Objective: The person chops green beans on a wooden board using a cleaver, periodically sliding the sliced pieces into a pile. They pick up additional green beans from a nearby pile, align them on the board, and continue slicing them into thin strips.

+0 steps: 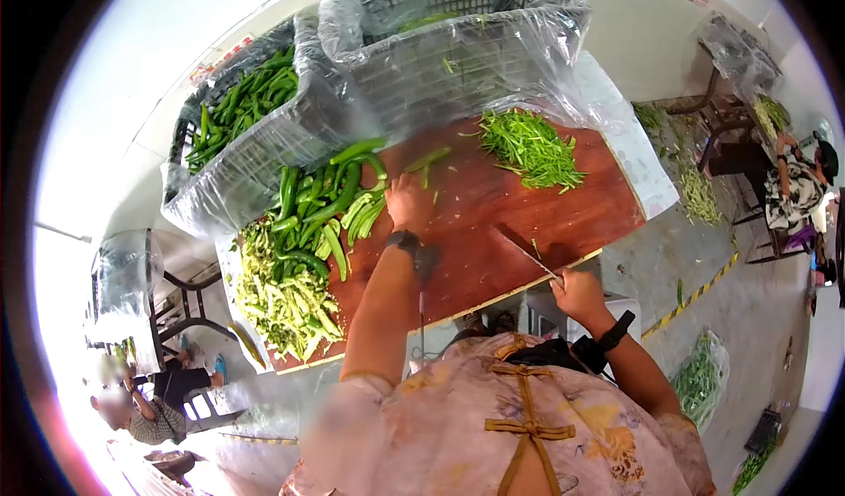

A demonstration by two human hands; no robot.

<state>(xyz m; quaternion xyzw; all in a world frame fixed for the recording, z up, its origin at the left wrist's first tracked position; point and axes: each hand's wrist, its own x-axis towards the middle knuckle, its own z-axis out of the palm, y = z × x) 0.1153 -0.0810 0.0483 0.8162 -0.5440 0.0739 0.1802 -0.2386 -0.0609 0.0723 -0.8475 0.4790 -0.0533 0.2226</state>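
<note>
My left hand (409,204) lies back-up on the red-brown board (458,258), fingers pointing away from me and holding nothing that I can see. Split green pepper pieces (363,213) are right beside it, at the edge of a pile of whole long green peppers (308,201). In my right hand (578,301) is the handle of a knife (531,257); its thin blade points up and left over the board near its front edge. Pale pepper cores and seeds (282,307) are heaped at the left. Sliced green strips (532,151) form a mound at the back right.
Behind the board stand two plastic-lined crates, one with whole green peppers (246,100), the other a larger crate (458,65). A person sits at the far right (792,183), another at the lower left (158,417). A bag of greens (701,377) rests on the floor.
</note>
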